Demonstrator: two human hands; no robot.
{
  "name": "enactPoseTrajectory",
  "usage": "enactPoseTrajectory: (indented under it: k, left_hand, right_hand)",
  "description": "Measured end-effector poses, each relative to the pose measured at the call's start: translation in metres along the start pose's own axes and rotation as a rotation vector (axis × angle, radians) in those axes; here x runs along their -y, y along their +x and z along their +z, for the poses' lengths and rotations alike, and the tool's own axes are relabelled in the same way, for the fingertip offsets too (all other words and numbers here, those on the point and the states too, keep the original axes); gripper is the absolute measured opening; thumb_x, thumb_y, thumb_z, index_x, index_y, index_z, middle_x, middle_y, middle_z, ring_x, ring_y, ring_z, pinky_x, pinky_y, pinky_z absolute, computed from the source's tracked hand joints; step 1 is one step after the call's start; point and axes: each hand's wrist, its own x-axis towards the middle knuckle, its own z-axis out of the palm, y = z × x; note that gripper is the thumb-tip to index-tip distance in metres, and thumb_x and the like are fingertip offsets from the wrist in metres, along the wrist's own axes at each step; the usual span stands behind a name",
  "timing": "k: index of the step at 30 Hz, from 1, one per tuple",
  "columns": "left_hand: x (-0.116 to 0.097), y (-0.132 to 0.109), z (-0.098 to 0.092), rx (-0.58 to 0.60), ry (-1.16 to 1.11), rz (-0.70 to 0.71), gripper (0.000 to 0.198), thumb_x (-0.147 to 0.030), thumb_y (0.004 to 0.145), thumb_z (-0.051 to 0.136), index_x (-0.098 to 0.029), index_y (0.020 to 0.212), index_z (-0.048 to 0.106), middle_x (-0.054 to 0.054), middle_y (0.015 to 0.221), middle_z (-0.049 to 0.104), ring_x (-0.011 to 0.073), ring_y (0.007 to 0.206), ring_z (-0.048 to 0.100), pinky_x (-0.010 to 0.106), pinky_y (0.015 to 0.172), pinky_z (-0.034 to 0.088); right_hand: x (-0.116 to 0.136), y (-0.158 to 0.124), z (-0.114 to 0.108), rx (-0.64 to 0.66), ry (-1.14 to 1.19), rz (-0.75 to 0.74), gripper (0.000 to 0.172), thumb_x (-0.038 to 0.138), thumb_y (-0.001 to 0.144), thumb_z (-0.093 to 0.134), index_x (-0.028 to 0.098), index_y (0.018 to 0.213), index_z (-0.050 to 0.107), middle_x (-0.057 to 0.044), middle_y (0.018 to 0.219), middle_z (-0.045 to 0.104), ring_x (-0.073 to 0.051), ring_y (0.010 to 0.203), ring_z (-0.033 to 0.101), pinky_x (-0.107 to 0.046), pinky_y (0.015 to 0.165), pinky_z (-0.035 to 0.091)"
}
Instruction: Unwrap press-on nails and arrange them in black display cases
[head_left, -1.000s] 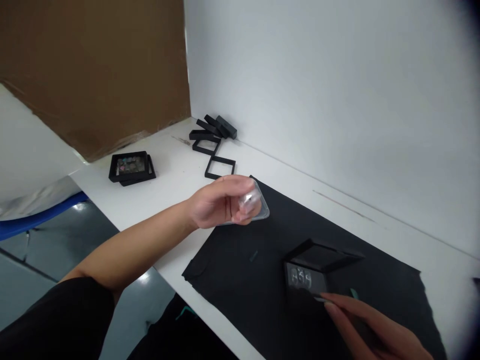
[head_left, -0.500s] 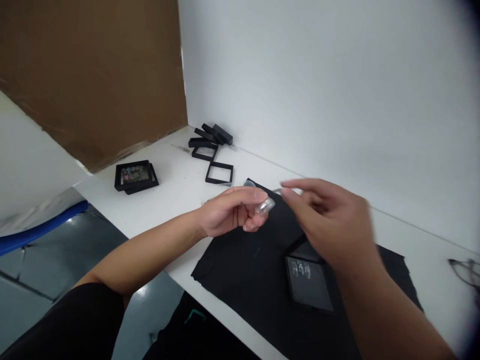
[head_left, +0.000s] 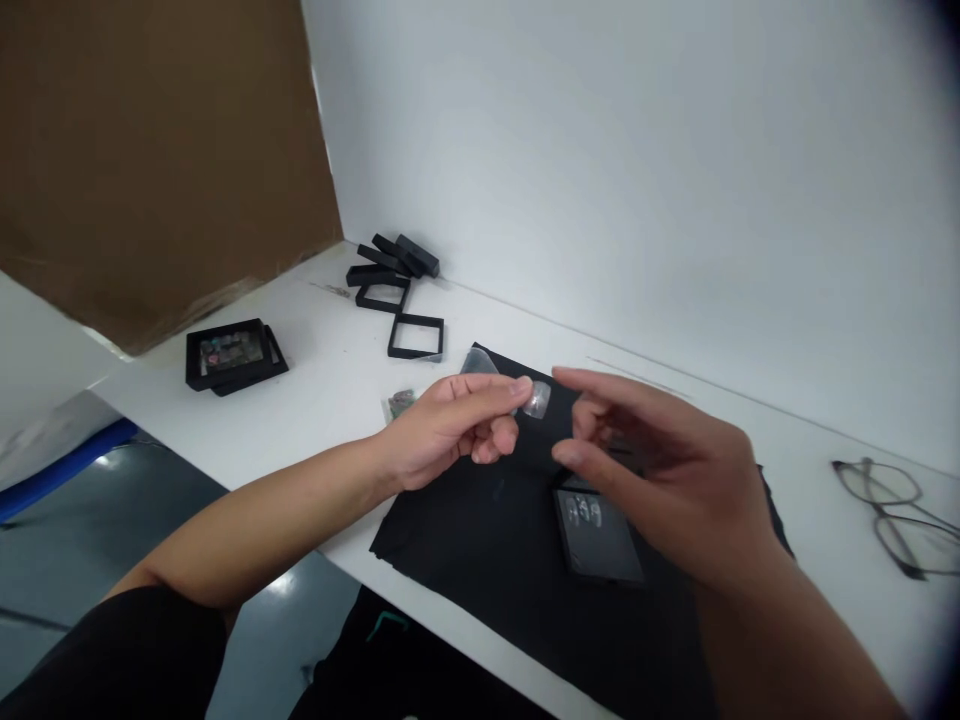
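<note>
Between thumb and fingers, my left hand (head_left: 469, 415) pinches a small clear plastic piece (head_left: 537, 400) above a black mat (head_left: 480, 530). To its right, my right hand (head_left: 660, 450) hangs with thumb and forefinger spread apart, nothing visible between them. Below my right hand, a black framed case (head_left: 600, 545) lies on the mat, partly hidden by that hand. Three small clear pieces (head_left: 583, 510) show near the case's upper left corner.
Several black frames (head_left: 416, 336) lie at the back near the wall. Stacked cases (head_left: 229, 352) holding small colourful items sit at the left. A small packet (head_left: 401, 403) is behind my left wrist. Glasses (head_left: 892, 510) rest at the right on the white table (head_left: 330, 375).
The view has shifted right. My right thumb and forefinger, close together before, have spread apart. The clear piece now sticks out further from my left fingertips.
</note>
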Motion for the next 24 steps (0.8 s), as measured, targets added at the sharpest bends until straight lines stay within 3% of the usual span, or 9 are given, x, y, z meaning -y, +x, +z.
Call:
enactPoseTrajectory:
  k: [3, 8, 15, 20, 22, 24]
  left_hand:
    - [0.006, -0.005, 0.006, 0.049, 0.069, 0.004, 0.037, -0.047, 0.090, 0.074, -0.015, 0.073, 0.063, -0.005, 0.053, 0.060, 0.0024, 0.045, 0.046, 0.014, 0.048, 0.036]
    - [0.025, -0.009, 0.019, -0.007, 0.213, -0.039, 0.028, -0.039, 0.091, 0.074, -0.015, 0.078, 0.068, -0.005, 0.054, 0.064, 0.0018, 0.048, 0.051, 0.012, 0.053, 0.040]
    - [0.033, -0.005, 0.017, 0.002, 0.308, -0.134, 0.029, -0.038, 0.090, 0.074, -0.014, 0.074, 0.067, -0.005, 0.053, 0.062, 0.0012, 0.048, 0.049, 0.011, 0.051, 0.038]
    - [0.031, -0.002, 0.012, 0.242, 0.387, -0.330, 0.025, -0.039, 0.095, 0.068, -0.015, 0.093, 0.074, 0.002, 0.073, 0.076, 0.0052, 0.060, 0.062, 0.015, 0.058, 0.048]
    - [0.029, -0.002, 0.011, 0.336, 0.419, -0.347, 0.026, -0.040, 0.099, 0.064, -0.016, 0.102, 0.074, 0.006, 0.086, 0.079, 0.0073, 0.068, 0.067, 0.016, 0.060, 0.051]
    - [0.026, -0.004, 0.010, 0.374, 0.460, -0.304, 0.026, -0.038, 0.101, 0.061, -0.017, 0.107, 0.074, 0.007, 0.094, 0.080, 0.0078, 0.073, 0.068, 0.016, 0.062, 0.052]
  right_hand:
    - [0.004, -0.011, -0.008, 0.048, -0.125, -0.099, 0.038, 0.030, 0.088, 0.079, 0.035, 0.125, 0.073, 0.004, 0.076, 0.063, -0.011, 0.064, 0.058, -0.025, 0.058, 0.052]
    - [0.004, -0.026, -0.010, 0.060, -0.241, -0.111, 0.014, 0.031, 0.091, 0.075, 0.027, 0.104, 0.077, 0.004, 0.069, 0.060, -0.010, 0.058, 0.055, -0.023, 0.052, 0.046]
    - [-0.004, -0.061, 0.007, -0.154, -0.631, -0.230, 0.021, 0.032, 0.098, 0.068, 0.015, 0.105, 0.077, 0.002, 0.063, 0.059, -0.009, 0.051, 0.051, -0.023, 0.050, 0.040]
    - [-0.009, -0.091, -0.003, -0.139, -0.604, -0.250, 0.018, 0.028, 0.097, 0.069, 0.015, 0.107, 0.076, 0.001, 0.069, 0.066, -0.009, 0.055, 0.056, -0.022, 0.056, 0.045]
    - [-0.017, -0.107, -0.021, -0.088, -0.496, -0.163, 0.020, 0.028, 0.096, 0.070, 0.017, 0.112, 0.075, 0.000, 0.074, 0.068, -0.008, 0.055, 0.055, -0.022, 0.059, 0.048]
    - [-0.031, -0.122, -0.043, 0.075, -0.312, 0.025, 0.020, 0.033, 0.096, 0.070, 0.022, 0.111, 0.077, 0.004, 0.066, 0.059, -0.009, 0.054, 0.054, -0.021, 0.053, 0.046]
